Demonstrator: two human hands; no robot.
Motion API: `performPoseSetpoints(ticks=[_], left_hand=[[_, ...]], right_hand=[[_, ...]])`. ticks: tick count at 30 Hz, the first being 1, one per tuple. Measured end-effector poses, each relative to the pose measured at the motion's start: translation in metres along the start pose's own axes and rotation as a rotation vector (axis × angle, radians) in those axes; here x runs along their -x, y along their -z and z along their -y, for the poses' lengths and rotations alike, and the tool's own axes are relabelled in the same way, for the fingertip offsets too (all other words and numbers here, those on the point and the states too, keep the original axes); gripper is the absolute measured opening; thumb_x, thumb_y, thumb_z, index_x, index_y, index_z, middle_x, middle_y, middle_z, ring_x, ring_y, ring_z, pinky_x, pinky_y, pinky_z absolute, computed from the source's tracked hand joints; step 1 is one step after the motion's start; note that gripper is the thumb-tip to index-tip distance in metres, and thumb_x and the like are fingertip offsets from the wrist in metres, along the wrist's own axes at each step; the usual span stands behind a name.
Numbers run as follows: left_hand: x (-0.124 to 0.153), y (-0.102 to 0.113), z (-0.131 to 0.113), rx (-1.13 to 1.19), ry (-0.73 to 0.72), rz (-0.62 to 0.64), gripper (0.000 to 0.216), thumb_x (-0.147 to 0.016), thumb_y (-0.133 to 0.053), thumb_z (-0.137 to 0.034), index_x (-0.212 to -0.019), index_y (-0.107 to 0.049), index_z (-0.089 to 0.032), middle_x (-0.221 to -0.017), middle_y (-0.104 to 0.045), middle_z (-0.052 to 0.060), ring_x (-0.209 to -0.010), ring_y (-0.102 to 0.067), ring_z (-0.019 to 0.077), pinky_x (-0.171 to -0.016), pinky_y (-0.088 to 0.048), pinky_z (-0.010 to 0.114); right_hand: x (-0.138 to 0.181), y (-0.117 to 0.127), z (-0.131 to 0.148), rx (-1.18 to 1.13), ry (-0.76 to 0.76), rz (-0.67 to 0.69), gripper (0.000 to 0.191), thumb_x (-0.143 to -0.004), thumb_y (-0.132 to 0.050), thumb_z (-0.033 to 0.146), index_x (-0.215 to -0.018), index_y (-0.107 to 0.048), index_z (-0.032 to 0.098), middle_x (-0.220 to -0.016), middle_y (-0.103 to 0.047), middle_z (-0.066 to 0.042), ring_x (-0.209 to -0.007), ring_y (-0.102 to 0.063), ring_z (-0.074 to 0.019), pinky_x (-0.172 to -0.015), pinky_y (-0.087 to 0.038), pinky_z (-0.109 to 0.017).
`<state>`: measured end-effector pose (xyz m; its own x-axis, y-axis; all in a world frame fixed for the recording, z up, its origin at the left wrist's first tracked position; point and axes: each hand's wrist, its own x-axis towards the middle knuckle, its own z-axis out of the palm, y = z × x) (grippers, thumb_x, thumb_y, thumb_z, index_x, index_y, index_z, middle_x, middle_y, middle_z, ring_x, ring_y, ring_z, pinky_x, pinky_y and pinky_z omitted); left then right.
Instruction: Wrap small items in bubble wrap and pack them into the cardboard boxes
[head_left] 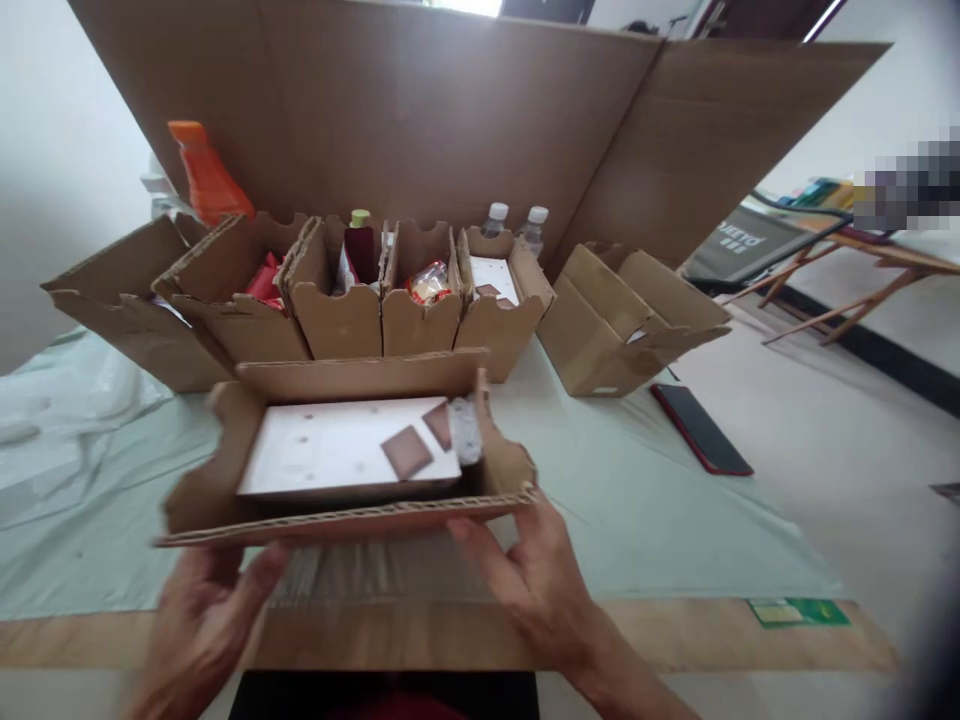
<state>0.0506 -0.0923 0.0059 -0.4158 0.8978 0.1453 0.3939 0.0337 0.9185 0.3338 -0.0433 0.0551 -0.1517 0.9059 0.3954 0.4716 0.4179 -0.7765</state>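
An open-topped cardboard box (367, 377) is held crosswise over the front of the table. My left hand (206, 610), a little blurred, grips its near left edge from below, thumb on the near side. My right hand (529, 575) holds the near right corner, fingers partly hidden by the cardboard. Inside lies a white flat box (322, 450) with brown squares on its top. Beside it, at the right end, a crinkled clear plastic object (466, 430) shows.
Several cardboard bins (337, 320) stand in a row behind, with packets and small boxes inside. Another cardboard bin (592, 340) stands to the right, near a dark phone (701, 430). An orange bottle (206, 175) rises at back left, before a tall cardboard panel (420, 110). Plastic wrapping (67, 430) lies left.
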Motion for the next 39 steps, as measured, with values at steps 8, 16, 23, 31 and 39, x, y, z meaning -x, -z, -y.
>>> performPoseSetpoints(ticks=[8, 16, 23, 31, 39], left_hand=[[-0.080, -0.027, -0.064, 0.132, -0.398, 0.036, 0.054, -0.083, -0.076, -0.060, -0.117, -0.060, -0.021, -0.102, -0.073, 0.006, -0.088, -0.071, 0.0238, -0.080, -0.063, 0.041], [0.008, -0.050, -0.016, 0.064, -0.245, 0.223, 0.058, -0.090, -0.070, -0.050, -0.138, -0.056, -0.020, -0.125, -0.072, 0.016, -0.119, -0.069, 0.0333, -0.099, -0.059, 0.048], [-0.030, -0.102, -0.050, 0.139, -0.393, 0.357, 0.046, -0.086, -0.068, -0.033, -0.130, -0.059, -0.020, -0.118, -0.072, 0.013, -0.120, -0.067, 0.0319, -0.105, -0.055, 0.051], [-0.063, -0.239, -0.093, 0.368, -0.534, 0.773, 0.065, -0.084, -0.065, -0.035, -0.145, -0.049, -0.017, -0.149, -0.058, 0.018, -0.138, -0.055, 0.0323, -0.116, -0.044, 0.050], [-0.022, -0.288, -0.052, 0.129, -0.408, 0.514, 0.076, -0.089, -0.062, -0.031, -0.156, -0.032, -0.013, -0.164, -0.032, 0.027, -0.156, -0.027, 0.0393, -0.125, -0.025, 0.064]], right_hand=[[-0.054, 0.019, 0.012, 0.072, -0.047, -0.101, 0.041, -0.093, -0.064, 0.046, -0.125, -0.066, 0.020, -0.115, -0.074, -0.010, -0.100, -0.069, -0.0296, -0.087, -0.058, -0.044], [0.054, 0.037, -0.010, 0.233, -0.046, -0.170, 0.047, -0.099, -0.060, 0.041, -0.144, -0.058, 0.030, -0.133, -0.069, -0.009, -0.121, -0.066, -0.0336, -0.102, -0.055, -0.049], [0.044, 0.065, -0.036, 0.189, -0.182, -0.384, 0.027, -0.093, -0.064, 0.051, -0.102, -0.068, 0.026, -0.090, -0.071, -0.006, -0.093, -0.069, -0.0307, -0.094, -0.057, -0.050], [0.109, 0.108, -0.100, 0.261, -0.362, -0.622, 0.040, -0.087, -0.070, 0.052, -0.116, -0.064, 0.024, -0.112, -0.069, -0.010, -0.107, -0.065, -0.0324, -0.095, -0.051, -0.049], [0.117, 0.147, -0.164, 0.273, -0.413, -0.517, 0.068, -0.064, -0.082, 0.069, -0.112, -0.063, 0.024, -0.110, -0.069, -0.012, -0.119, -0.059, -0.0413, -0.106, -0.044, -0.060]])
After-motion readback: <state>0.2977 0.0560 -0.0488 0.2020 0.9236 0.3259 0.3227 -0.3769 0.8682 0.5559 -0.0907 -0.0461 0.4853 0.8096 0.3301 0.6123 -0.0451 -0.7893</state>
